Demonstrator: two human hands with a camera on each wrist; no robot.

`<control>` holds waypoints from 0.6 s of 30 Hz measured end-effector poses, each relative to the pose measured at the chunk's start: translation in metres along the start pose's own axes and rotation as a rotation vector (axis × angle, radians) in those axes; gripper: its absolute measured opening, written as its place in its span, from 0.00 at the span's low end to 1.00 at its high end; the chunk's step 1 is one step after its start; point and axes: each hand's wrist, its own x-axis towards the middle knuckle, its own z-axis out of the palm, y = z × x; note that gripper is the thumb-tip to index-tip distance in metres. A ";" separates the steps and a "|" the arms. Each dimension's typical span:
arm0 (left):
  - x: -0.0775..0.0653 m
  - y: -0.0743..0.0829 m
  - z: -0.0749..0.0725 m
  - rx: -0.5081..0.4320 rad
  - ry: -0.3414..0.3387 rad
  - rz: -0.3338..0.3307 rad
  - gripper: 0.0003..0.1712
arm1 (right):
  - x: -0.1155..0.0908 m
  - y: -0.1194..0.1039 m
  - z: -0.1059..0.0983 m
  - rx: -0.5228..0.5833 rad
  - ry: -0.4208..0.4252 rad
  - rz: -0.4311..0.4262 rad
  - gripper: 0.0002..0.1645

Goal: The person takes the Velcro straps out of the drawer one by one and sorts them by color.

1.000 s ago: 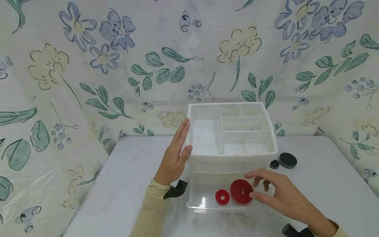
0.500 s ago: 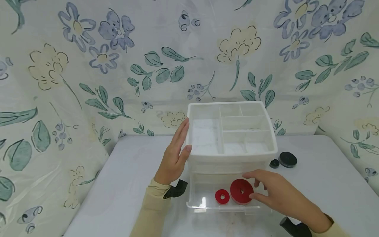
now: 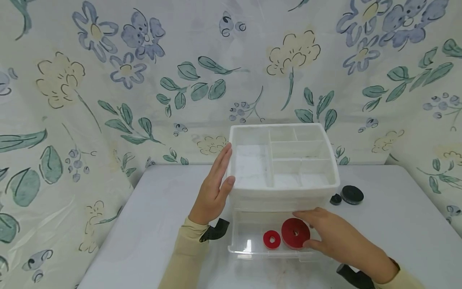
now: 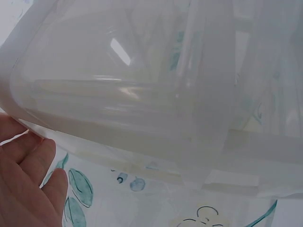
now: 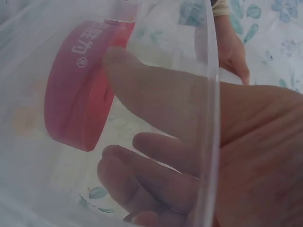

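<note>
A white organizer (image 3: 283, 192) has a divided top tray and a clear drawer (image 3: 249, 237) pulled out below. In the drawer lie a large red tape roll (image 3: 295, 233) and a smaller red ring-shaped roll (image 3: 272, 239). My left hand (image 3: 213, 192) rests along the organizer's left side, fingers straight. Reaching in from the right, my right hand (image 3: 335, 237) has its thumb and fingers spread about the large roll. The right wrist view looks through the drawer wall: the thumb (image 5: 151, 90) is at the roll's edge, and the other fingers are apart from it.
To the right of the organizer, a large black round roll (image 3: 352, 194) and a small black piece (image 3: 335, 199) lie on the white table (image 3: 162, 224). Flower-patterned sheeting (image 3: 198, 80) hangs behind and at both sides.
My right hand has moved a little left over the drawer, its fingers coming nearer the large red tape roll. The left hand and both rolls stay in place.
</note>
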 end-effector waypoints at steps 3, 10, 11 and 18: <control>0.000 0.000 0.000 0.000 -0.003 -0.003 0.38 | 0.002 -0.001 0.000 -0.031 -0.014 -0.009 0.44; 0.001 0.000 0.000 -0.006 -0.001 0.004 0.39 | 0.005 0.000 -0.001 -0.058 -0.038 -0.052 0.46; 0.001 0.000 0.000 -0.005 0.000 0.004 0.39 | 0.005 0.000 -0.001 -0.062 -0.037 -0.063 0.46; 0.001 0.001 0.000 -0.008 -0.006 -0.008 0.39 | 0.007 0.001 0.001 -0.087 -0.032 -0.101 0.49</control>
